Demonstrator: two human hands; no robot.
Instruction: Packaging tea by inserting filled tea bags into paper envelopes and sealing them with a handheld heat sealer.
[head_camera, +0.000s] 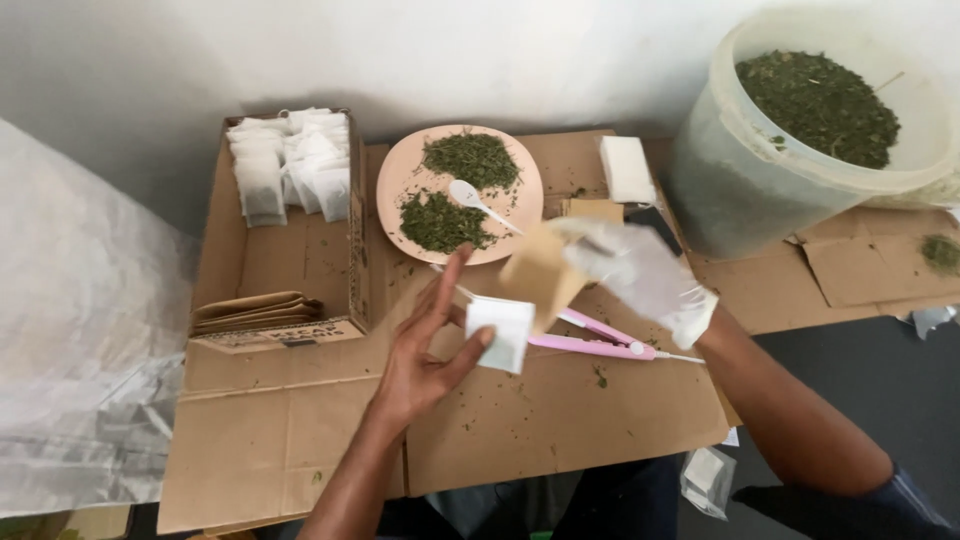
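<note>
Pinching a small white sachet (500, 335) between the thumb and the fingers (452, 275) of the bare left hand (425, 360), with the remaining fingers spread and lifted, seemingly to keep the sachet flat and free to view. Gripping a brown paper envelope (540, 275) in the gloved right hand (645, 275), fingers closed around its far end, the envelope tilted down toward the sachet and almost touching it, probably so as to bring the two together above the work surface and not on it. Just below and behind both sets of fingers, lying flat on the flattened cardboard (560, 420) and within easy reach, a pink clamp-like sealing tool (600, 345). Just beyond the fingers, a round pinkish plate (400, 185) carrying two loose heaps of dried green herb (440, 222) and a white plastic spoon (475, 200) between them, placed close, apparently for small portions. Farther left of the left fingers, an open cardboard box (225, 250) holding a pile of filled white sachets (290, 165) at its far end and a few flat brown envelopes (255, 310) at its near end, kept apart from each other. Well beyond the right fingers, a large pale plastic bucket (730, 190) filled nearly to the rim with the same dried green leaves (820, 105). Near the plate, on the bucket side, a small white block (628, 168), too unclear to identify. Crumbs of herb scattered over the cardboard around the hands.
</note>
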